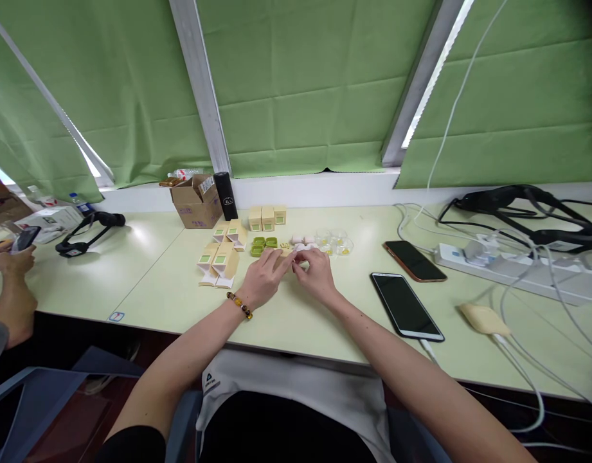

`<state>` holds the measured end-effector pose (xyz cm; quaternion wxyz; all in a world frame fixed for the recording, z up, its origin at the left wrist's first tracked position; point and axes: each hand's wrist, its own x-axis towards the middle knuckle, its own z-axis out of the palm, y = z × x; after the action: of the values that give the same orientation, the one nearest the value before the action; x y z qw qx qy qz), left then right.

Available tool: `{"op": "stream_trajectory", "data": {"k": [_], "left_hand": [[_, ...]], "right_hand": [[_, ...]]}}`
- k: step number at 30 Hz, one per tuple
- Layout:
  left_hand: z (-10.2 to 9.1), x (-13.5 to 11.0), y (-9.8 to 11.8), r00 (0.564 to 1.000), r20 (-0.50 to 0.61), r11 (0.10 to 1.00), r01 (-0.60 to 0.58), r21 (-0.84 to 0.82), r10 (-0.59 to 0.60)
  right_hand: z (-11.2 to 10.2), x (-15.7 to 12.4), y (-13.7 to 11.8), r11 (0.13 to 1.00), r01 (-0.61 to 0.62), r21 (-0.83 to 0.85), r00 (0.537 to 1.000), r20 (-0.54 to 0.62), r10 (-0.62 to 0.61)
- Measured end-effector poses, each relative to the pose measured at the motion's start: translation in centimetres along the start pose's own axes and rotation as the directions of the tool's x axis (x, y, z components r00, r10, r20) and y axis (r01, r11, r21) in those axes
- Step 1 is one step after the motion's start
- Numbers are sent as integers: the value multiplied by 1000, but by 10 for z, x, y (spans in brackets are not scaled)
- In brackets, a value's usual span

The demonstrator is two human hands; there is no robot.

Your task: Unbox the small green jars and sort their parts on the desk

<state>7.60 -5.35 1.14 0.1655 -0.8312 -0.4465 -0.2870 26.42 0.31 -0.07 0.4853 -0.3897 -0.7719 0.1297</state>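
Note:
My left hand, with a bead bracelet on the wrist, and my right hand meet at the middle of the pale green table. Both have their fingers pinched together around a small beige item that I cannot make out. Just beyond the hands lie small green cases, white pieces and clear plastic lids. Flat and folded beige cartons lie to the left, and three upright ones stand further back.
Two phones lie to the right, with a power strip, cables and a headset beyond. A cardboard box and black flask stand at the back. Another person's hands hold a phone at far left.

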Motion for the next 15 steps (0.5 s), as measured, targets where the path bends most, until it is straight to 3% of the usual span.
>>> {"op": "stream_trajectory", "data": {"k": [3,6,10,15], "left_hand": [[3,-1,1,1000,-14,998,-15,56,16],[1,0,-2,999,-40,996,25,83,-22],[-4,1,-7,992,-85,993,103,62,-98],[-5,2,-11,982,-135,990,135,38,-129]], "right_hand": [[1,-1,-4,993,-66,96,998,13,65],[0,0,-7,934,-152,323,988,20,154],[-2,4,-7,711,-294,638,943,73,324],[-8,11,-3,524,-343,780,901,116,417]]}}
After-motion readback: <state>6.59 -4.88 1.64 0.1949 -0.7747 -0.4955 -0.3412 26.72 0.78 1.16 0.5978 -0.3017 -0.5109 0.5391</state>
